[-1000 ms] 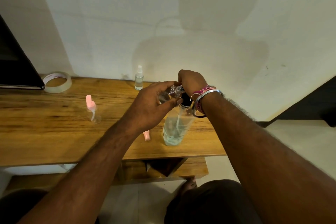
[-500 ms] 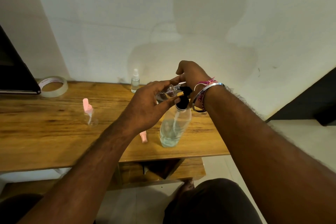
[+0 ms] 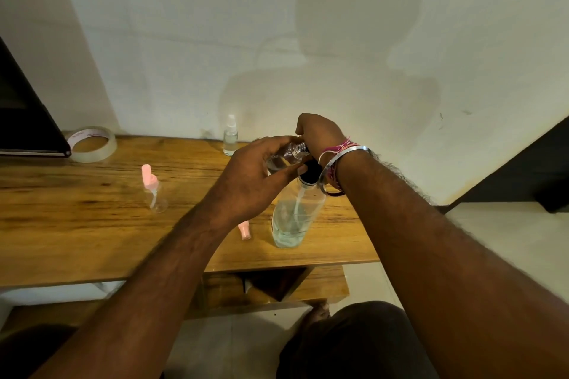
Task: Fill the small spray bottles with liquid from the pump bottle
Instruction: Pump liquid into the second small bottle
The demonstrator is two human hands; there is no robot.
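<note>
A: Since a moment ago the right hand (image 3: 318, 135) has pressed lower over the pump bottle (image 3: 292, 218); its black head is now mostly covered.

B: And the left hand (image 3: 255, 181)?

A: Fingers curled round a small clear spray bottle (image 3: 288, 155), tilted, neck at the pump; a little liquid inside; the pump bottle is roughly a third full, standing on the table (image 3: 77, 224).

B: The right's grip?

A: Fingers hidden; cannot tell.
</note>
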